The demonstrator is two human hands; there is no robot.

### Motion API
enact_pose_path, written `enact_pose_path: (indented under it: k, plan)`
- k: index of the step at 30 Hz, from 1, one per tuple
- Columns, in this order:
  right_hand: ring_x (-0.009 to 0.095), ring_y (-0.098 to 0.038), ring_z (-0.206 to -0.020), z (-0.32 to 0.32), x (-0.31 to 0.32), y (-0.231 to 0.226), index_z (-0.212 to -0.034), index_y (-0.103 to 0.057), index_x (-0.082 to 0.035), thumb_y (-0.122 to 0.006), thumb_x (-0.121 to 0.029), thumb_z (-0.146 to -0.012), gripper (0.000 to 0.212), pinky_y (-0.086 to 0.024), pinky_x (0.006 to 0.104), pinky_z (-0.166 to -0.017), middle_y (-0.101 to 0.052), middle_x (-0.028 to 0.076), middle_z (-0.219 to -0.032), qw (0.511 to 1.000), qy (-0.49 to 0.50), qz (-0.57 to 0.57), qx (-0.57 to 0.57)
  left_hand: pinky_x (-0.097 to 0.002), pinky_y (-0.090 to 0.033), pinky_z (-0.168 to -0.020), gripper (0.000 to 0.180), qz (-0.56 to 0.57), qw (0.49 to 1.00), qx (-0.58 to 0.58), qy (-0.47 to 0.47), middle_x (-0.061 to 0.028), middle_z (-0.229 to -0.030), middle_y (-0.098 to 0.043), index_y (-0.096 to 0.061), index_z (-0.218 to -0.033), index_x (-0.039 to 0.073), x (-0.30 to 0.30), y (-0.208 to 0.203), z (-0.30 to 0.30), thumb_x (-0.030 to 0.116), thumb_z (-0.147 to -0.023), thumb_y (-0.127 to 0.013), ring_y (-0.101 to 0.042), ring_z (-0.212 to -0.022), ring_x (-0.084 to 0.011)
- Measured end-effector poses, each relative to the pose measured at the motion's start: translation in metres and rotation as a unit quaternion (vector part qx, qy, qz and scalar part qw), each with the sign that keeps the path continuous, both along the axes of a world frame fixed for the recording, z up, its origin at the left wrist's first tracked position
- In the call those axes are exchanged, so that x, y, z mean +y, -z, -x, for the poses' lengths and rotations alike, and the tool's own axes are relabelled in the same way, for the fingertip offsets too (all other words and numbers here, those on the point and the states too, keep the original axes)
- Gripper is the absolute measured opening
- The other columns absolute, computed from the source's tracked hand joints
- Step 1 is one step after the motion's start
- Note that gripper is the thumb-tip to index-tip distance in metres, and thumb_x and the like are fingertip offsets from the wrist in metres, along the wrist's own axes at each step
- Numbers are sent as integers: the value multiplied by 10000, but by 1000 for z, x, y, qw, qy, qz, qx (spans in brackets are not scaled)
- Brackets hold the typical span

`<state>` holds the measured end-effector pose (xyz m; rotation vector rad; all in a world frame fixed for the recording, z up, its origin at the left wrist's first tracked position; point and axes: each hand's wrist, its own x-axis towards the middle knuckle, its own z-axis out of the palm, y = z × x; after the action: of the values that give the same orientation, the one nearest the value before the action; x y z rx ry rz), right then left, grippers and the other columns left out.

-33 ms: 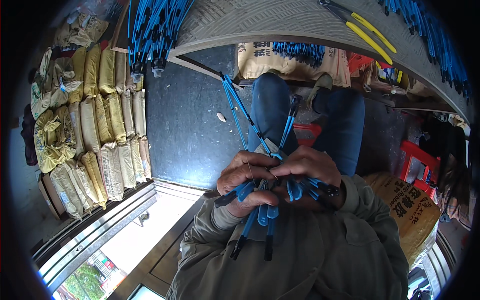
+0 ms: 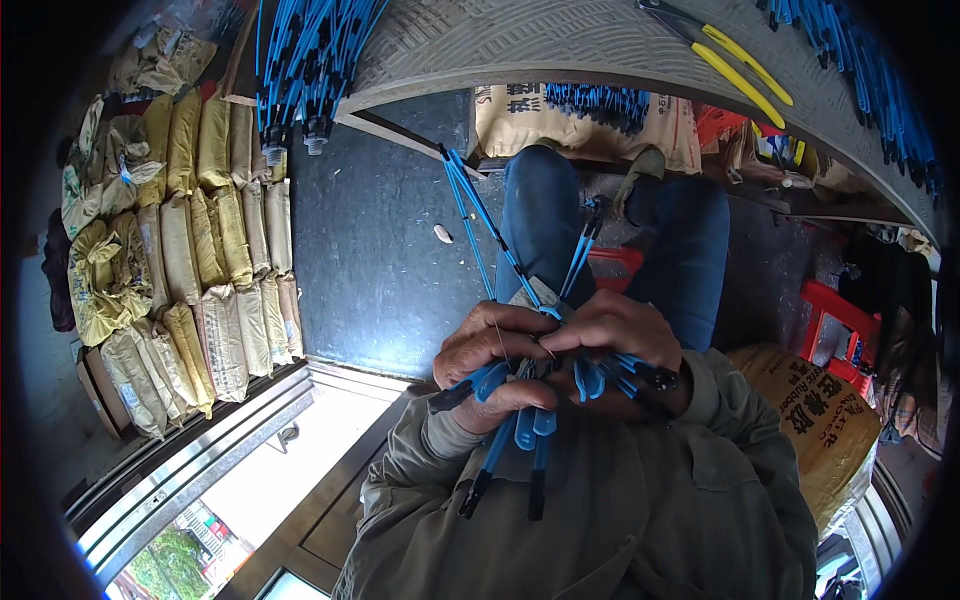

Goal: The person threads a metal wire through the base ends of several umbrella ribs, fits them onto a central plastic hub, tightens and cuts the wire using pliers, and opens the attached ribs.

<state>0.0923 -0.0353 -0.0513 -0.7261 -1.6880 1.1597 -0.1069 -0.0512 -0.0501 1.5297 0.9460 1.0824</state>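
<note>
Over my lap I hold a folding frame of blue rods (image 2: 525,430) with black tips, spread out like umbrella ribs around a hub. My left hand (image 2: 485,345) is closed around the hub from the left, its thumb across the near side. My right hand (image 2: 625,335) is closed too, fingers and thumb pinching at the hub's middle. A thin dark wire or thread (image 2: 502,340) runs by the left fingers. The fingers mostly cover the hub. Some rods point away past my knee, others toward my jacket and out under the right hand.
Ahead stands a grey patterned table (image 2: 560,40) bearing yellow-handled pliers (image 2: 740,75) and blue rods (image 2: 860,80). More rod bundles (image 2: 315,60) hang over its left edge. Stacked brown sacks (image 2: 190,250) line the left side. A red stool (image 2: 835,320) and a printed sack (image 2: 810,420) are at right.
The rods reaching out between my knees have shifted slightly to the right. Both hands keep nearly the same place and hold.
</note>
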Motion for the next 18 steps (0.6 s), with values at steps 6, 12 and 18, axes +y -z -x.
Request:
enact_pose_path:
  k: [6,12,18]
  plan:
    - [190,-619,-736,-1,-1,5,-941,-635,-74,-816,-146,-677,328,-497,297,-627,-611,78,-847,999,30,31,18,-344,-513,-809,386,40,998,-40,34,-167,-967,-658,-652,-903,-3,2,-2,-1,238,-664,-836,-646,-948,-267]
    - [231,-598,-789,4,-4,11,-969,-580,-12,-815,-184,-691,403,-492,317,-669,-593,126,-941,994,112,-11,13,-397,-509,-862,264,95,990,-88,54,-194,-950,-655,-615,-926,-25,3,-4,0,59,-729,-769,-630,-1025,-311]
    - [267,-525,-1036,-36,16,19,-1185,-442,-13,-682,-462,-796,641,-434,396,-899,-484,175,-1157,920,189,-151,310,-412,-524,-831,225,120,965,-228,35,-203,-949,-650,-598,-904,-34,5,10,7,32,-747,-745,-641,-986,-333]
